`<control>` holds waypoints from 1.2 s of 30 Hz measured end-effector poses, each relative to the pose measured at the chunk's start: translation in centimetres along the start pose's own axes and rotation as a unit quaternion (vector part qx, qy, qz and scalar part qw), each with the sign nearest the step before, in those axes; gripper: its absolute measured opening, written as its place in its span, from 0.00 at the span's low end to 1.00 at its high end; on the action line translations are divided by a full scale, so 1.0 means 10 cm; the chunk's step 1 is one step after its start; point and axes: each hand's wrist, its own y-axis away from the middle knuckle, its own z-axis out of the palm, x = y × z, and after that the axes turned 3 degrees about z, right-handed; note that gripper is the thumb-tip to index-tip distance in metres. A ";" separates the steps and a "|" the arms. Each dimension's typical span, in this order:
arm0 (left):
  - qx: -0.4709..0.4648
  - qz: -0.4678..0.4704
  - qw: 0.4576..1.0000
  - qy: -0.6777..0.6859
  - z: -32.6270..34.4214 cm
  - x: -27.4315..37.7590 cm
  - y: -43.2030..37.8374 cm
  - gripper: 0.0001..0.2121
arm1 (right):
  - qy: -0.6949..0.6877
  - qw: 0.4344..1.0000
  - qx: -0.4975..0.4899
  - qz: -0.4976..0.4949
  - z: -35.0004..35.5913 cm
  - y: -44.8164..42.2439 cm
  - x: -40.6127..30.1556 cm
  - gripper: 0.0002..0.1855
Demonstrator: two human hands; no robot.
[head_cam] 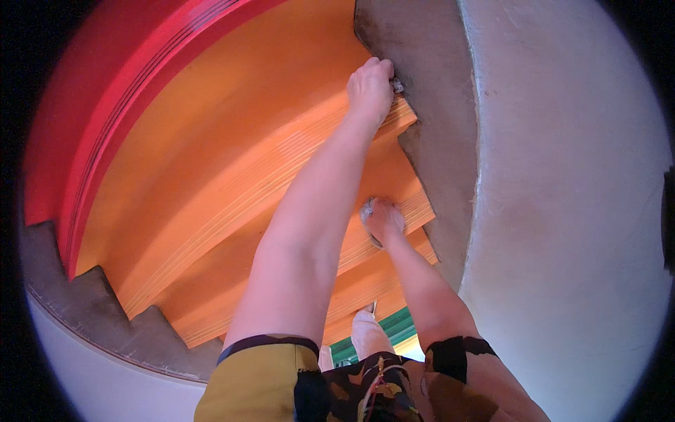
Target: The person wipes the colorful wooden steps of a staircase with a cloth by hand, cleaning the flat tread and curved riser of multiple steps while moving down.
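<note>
My left hand [371, 87] reaches far forward, fingers curled around a crumpled grey cloth or pad [397, 85]. It rests at the right end of an orange stair [237, 179], close beside the dark brown skirting [437, 121]. Lower down, my right hand [387, 217] is on another orange step [406, 169], near its grooved edge. A similar grey wad [367, 209] shows at that hand's inner side, and its fingers are partly hidden.
The stairs curve, with a red step [132, 79] at upper left and a green one [393, 329] low down. A pale wall [569, 174] stands at right. Between my arms, a pale-clad leg [369, 335] and a foot show below. A beaded cord [381, 366] hangs near my patterned clothing.
</note>
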 end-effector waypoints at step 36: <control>-0.163 0.137 0.976 0.041 -1.62 -0.84 1.26 0.08 | 0.017 0.999 -0.030 0.019 -0.28 0.03 -0.11 0.16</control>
